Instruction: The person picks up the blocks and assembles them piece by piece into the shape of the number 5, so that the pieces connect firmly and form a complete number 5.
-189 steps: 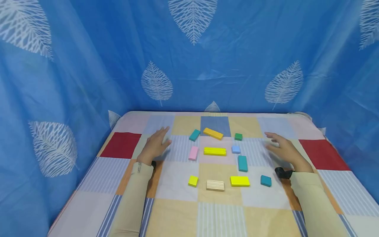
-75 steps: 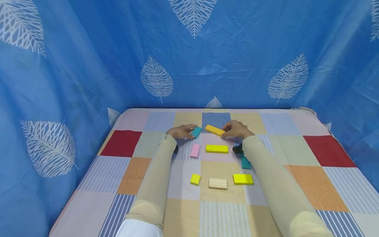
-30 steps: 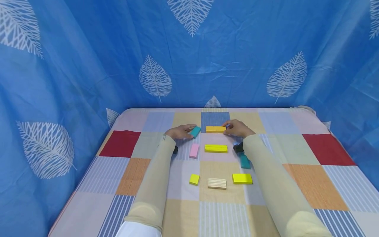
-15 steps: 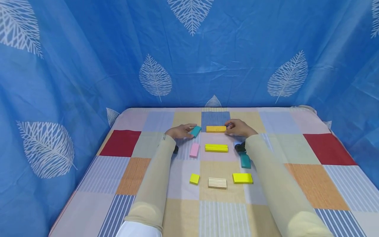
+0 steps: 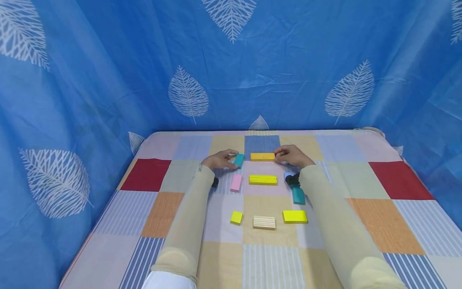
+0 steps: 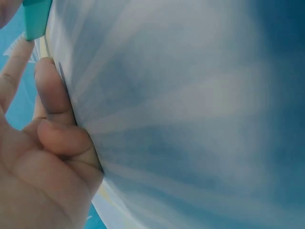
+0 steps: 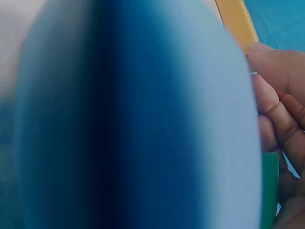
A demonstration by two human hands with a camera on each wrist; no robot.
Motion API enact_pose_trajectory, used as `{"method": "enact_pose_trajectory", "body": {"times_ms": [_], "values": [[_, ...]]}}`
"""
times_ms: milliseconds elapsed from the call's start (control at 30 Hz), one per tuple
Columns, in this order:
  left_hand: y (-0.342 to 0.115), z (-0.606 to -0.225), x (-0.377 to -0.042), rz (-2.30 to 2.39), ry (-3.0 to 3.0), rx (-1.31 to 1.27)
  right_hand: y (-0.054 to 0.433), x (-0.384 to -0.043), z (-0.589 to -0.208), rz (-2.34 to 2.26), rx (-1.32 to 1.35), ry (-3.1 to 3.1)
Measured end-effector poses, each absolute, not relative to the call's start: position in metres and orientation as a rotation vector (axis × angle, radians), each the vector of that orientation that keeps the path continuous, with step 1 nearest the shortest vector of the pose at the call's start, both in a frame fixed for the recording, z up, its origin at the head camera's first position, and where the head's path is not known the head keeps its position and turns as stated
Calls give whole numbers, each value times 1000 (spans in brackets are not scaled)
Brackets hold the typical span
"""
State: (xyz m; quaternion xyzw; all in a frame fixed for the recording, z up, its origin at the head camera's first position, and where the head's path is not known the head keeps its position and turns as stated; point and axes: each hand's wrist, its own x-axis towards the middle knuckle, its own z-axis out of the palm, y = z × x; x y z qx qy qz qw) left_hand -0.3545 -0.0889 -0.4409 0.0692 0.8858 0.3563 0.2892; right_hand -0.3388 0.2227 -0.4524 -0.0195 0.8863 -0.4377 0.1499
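Observation:
My left hand (image 5: pixel 219 159) pinches a small teal block (image 5: pixel 239 161) at the back of the table; in the left wrist view that teal block (image 6: pixel 36 20) sits between fingertip and thumb. My right hand (image 5: pixel 294 155) has its curled finger and thumb at the right end of a long orange block (image 5: pixel 262 157), which lies level across. In the right wrist view a fingertip meets the end of the orange block (image 7: pixel 237 23), and a green block (image 7: pixel 269 191) stands close beside the fingers. The right hand hides that green one in the head view.
Nearer lie a pink block (image 5: pixel 236 183), a long yellow block (image 5: pixel 263 180), a light blue block (image 5: pixel 288 175) partly covered by the wrist camera, and a teal block (image 5: pixel 298 195). The front row holds a yellow square (image 5: pixel 236 218), a ridged wooden block (image 5: pixel 264 222) and a yellow block (image 5: pixel 294 216).
Both hands have come in from the sides to the back blocks. The orange block has turned from slanted to level under the right hand; the left hand has just turned the teal block slightly straighter.

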Motion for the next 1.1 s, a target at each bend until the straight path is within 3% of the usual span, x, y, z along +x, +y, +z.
{"method": "enact_pose_trajectory", "body": {"times_ms": [367, 1100], "values": [[-100, -437, -356, 998, 2309, 217, 216, -346, -456, -1263, -23, 2538], [-76, -435, -350, 982, 2492, 156, 218, -347, -455, -1232, -6, 2545]]}}
